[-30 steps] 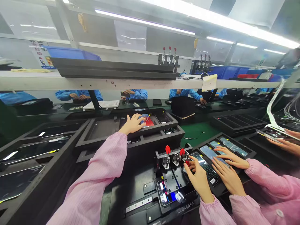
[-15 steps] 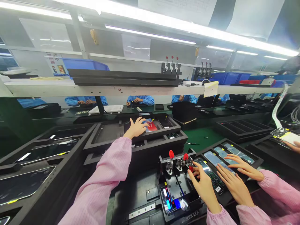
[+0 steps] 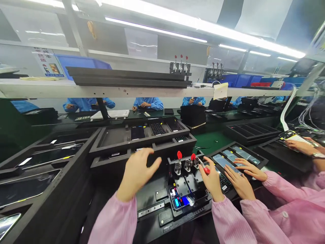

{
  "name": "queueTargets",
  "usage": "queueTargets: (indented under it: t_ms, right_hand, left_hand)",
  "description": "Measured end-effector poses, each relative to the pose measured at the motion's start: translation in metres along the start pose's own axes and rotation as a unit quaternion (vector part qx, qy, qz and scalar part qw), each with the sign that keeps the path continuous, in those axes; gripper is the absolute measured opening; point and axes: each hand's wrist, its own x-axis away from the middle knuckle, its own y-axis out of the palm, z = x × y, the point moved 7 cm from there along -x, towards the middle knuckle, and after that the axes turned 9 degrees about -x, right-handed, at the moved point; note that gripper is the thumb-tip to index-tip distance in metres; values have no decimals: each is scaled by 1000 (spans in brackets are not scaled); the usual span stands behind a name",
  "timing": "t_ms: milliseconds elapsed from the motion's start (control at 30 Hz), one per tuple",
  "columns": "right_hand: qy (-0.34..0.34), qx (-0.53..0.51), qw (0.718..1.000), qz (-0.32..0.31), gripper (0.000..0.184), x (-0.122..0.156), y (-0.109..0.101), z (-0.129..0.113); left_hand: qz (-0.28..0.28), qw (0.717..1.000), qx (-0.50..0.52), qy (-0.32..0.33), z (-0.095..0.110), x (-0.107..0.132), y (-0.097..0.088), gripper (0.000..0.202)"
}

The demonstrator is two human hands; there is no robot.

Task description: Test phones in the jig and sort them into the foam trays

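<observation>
My left hand (image 3: 139, 171) is in the air left of a black clamping fixture (image 3: 183, 187), fingers spread, holding nothing. My right hand (image 3: 211, 178) has its thumb and fingers around the red-tipped handle (image 3: 206, 170) of the fixture's rightmost toggle clamp, which leans toward me. Two other red-handled clamps (image 3: 179, 156) stand upright beside it. Under the fixture's plates lies a smartphone (image 3: 175, 200) with a lit, colourful screen. Beyond my left hand, a black foam tray (image 3: 108, 136) holds several phones, among them a dark-screened phone (image 3: 137, 133).
Stacked trays (image 3: 76, 169) with phones line the left. At right, a co-worker's pink-sleeved hands (image 3: 240, 183) rest on phones in another tray (image 3: 261, 164). Farther right, another person's hand (image 3: 299, 146) touches a phone. A white shelf (image 3: 152, 92) crosses above the bench.
My left hand has come back from the phones in the far tray toward the fixture. My right hand has drawn the rightmost clamp handle over. The view has shifted slightly.
</observation>
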Motion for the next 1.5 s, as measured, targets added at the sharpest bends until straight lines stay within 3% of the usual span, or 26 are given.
queueTargets:
  t_ms: [100, 167, 233, 300, 400, 467, 600, 700, 800, 900, 1033, 1133, 1233, 1333, 1500]
  right_hand:
    - [-28, -21, 998, 54, 51, -2, -19, -24]
    - [-42, -36, 996, 76, 51, 1, -29, -38]
    - [-53, -44, 994, 86, 45, 10, -34, -47]
    - [-67, -46, 993, 83, 38, 24, -34, -52]
    - [-97, -43, 992, 69, 26, 50, -29, -55]
    - [-118, -44, 991, 42, 20, 68, -21, -57]
    - [-145, -69, 986, -40, 14, 99, 3, -63]
    - [-182, -99, 969, -134, 14, 120, 35, -74]
    - [-230, -130, 935, -236, 16, 135, 76, -86]
    - [-229, -121, 920, -293, 27, 133, 114, -87]
    - [-175, -33, 916, -359, 42, 124, 155, -73]
    - [-162, -34, 901, -400, 27, 126, 168, -67]
    - [-105, -113, 915, -373, 34, 122, 166, -59]
    - [-24, -156, 922, -352, 23, 116, 167, -46]
    - [-14, -90, 894, -440, 50, 120, 182, -40]
  left_hand:
    - [-184, 983, 25, 15, 11, 68, 77, 93]
    - [-262, 961, 61, 64, 28, 96, 124, 119]
    - [-267, 956, 95, 79, 40, 103, 152, 124]
    - [-245, 960, 112, 77, 47, 100, 162, 119]
    - [-221, 966, 113, 72, 45, 98, 157, 112]
    - [-213, 968, 112, 67, 32, 102, 148, 111]
    - [-221, 970, 94, 43, -26, 127, 133, 109]
    - [-238, 968, 81, 12, -70, 152, 122, 113]
    - [-178, 979, 84, -48, -93, 171, 103, 98]
    - [-51, 981, 120, -143, -102, 183, 84, 62]
    - [52, 951, 205, -227, -115, 195, 78, 49]
    - [72, 930, 241, -267, -127, 200, 81, 46]
    - [93, 920, 258, -280, -131, 201, 79, 42]
    - [121, 914, 266, -280, -133, 199, 76, 41]
    - [146, 915, 264, -267, -134, 195, 74, 40]
